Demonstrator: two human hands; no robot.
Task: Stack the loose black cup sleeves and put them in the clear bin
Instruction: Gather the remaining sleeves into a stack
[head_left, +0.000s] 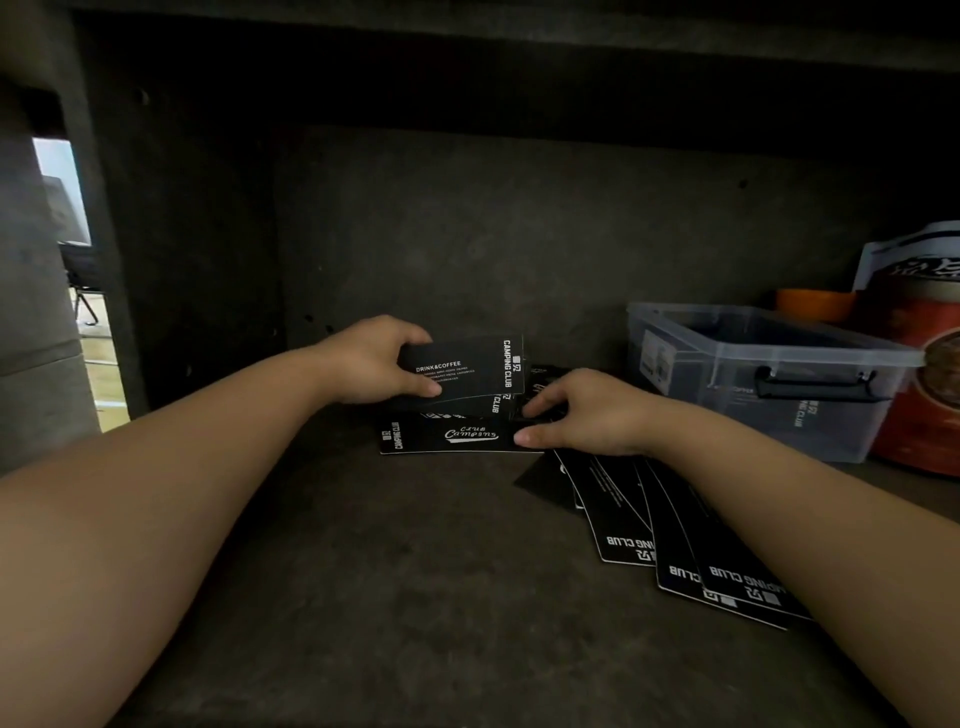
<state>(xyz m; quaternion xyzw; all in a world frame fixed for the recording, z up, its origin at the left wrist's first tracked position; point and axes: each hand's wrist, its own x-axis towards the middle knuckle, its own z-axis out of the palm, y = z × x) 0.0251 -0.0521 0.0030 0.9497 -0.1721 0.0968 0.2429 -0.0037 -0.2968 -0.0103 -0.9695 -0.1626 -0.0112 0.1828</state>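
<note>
Sleeve stack (467, 371) pinched in left grip (371, 361) — right grip (582, 413) pinching flat sleeve (452, 435).

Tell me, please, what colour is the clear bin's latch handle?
Black latch handle, head view.

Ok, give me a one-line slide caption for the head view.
Left hand holds a small stack of sleeves, right hand pinches another on the shelf, clear bin waiting at right.
</note>
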